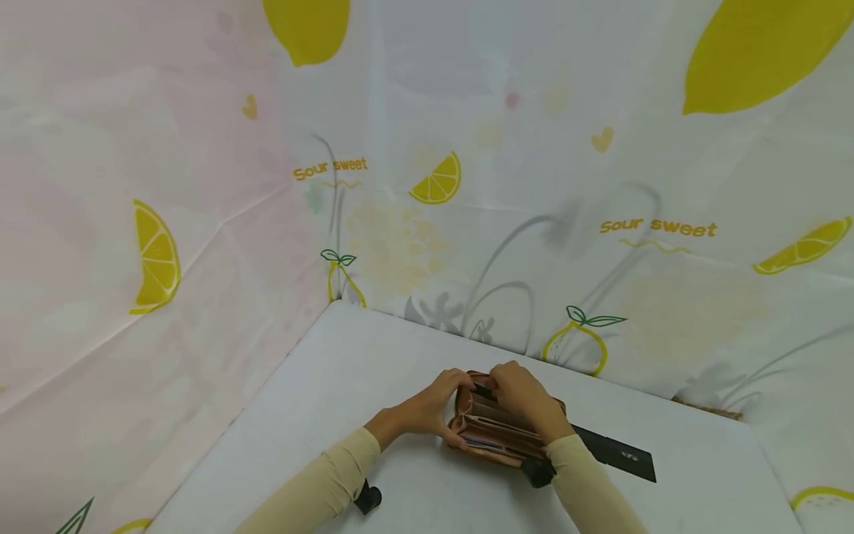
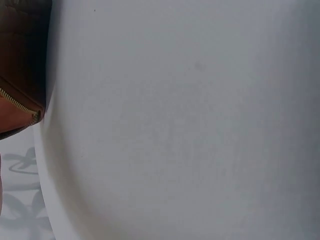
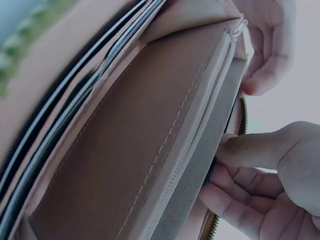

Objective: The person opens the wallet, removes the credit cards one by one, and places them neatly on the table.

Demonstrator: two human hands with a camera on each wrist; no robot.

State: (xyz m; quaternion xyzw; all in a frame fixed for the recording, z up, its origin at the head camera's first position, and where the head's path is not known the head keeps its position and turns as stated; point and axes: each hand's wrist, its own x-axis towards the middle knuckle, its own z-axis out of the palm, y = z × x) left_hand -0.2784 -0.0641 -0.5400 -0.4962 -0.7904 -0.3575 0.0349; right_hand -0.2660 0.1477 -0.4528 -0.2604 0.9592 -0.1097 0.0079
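A brown zip-around wallet [image 1: 497,452] lies unzipped on the white table, its compartments facing up. My left hand [image 1: 430,408] grips the wallet's left end, thumb at the near side and fingers at the far side. At the far compartment, my right hand [image 1: 523,393] pinches a flat black thing [image 1: 482,391] between thumb and fingers. In the right wrist view only a sliver of it shows beside the grey lining [image 3: 200,145]; its kind is hidden. A zipped middle pocket [image 3: 182,155] and several card slots [image 3: 75,100] show. The left wrist view catches just a wallet corner [image 2: 22,105].
A flat black rectangular piece [image 1: 617,452] with small pale lettering lies right of the wallet, partly behind my right arm. The white table [image 1: 320,378] meets lemon-printed walls [image 1: 400,245] at its back and left edges. Black wrist-camera pieces [image 1: 537,472] sit at both wrists.
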